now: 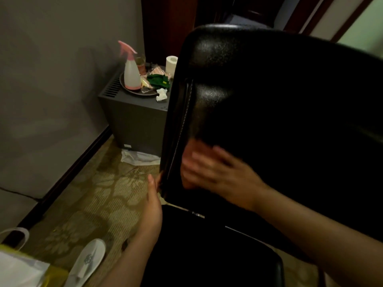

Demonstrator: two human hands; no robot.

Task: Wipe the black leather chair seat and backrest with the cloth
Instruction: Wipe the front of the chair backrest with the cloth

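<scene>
The black leather chair's backrest (269,96) fills the right half of the head view, and its seat (203,251) lies below it. My left hand (154,201) holds the backrest's lower left edge, with the fingers hidden behind it. My right hand (209,168) lies flat on the front of the backrest near that edge, fingers spread and blurred by motion. No cloth shows plainly under it. A green cloth (158,81) lies on a tray behind the chair.
A grey cabinet (132,117) stands by the wall. Its tray (132,92) carries a pink-topped spray bottle (130,73), with a toilet roll (171,63) and a crumpled tissue (161,94) beside it. On the patterned carpet are a white sheet (138,158), a white slipper (87,264) and a bag (18,268).
</scene>
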